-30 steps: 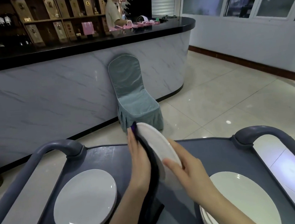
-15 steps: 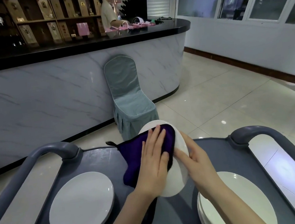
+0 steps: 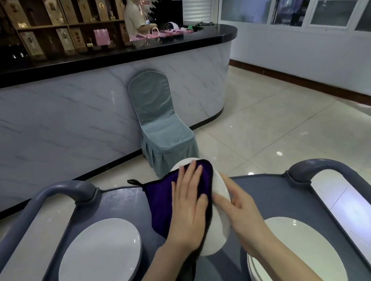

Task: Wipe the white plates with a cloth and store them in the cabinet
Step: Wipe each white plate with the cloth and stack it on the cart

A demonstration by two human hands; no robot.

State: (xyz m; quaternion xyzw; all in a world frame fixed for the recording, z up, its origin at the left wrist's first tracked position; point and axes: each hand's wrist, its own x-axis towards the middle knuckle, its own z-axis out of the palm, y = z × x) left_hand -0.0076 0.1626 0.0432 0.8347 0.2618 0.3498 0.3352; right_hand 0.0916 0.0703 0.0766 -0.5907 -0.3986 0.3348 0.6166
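Observation:
A white plate (image 3: 221, 210) is held tilted above the grey cart top (image 3: 268, 195). My right hand (image 3: 242, 212) grips its right rim. My left hand (image 3: 191, 206) lies flat on a purple cloth (image 3: 161, 199) and presses it against the plate's face. The cloth hangs off the plate's left side, and a dark part of it droops below my wrist. A single white plate (image 3: 100, 261) lies on the cart at the left. A stack of white plates (image 3: 310, 251) sits at the right, partly hidden by my right forearm.
Curved grey cart handles rise at the left (image 3: 53, 196) and the right (image 3: 323, 167). A covered grey-green chair (image 3: 161, 124) stands against a marble-fronted bar counter (image 3: 61, 123) ahead. A person (image 3: 134, 16) stands behind the bar. Tiled floor (image 3: 283, 128) extends to the right.
The plate turned from edge-on to facing me, and the purple cloth was spread over its face. My left hand has slid a little down and left over the cloth.

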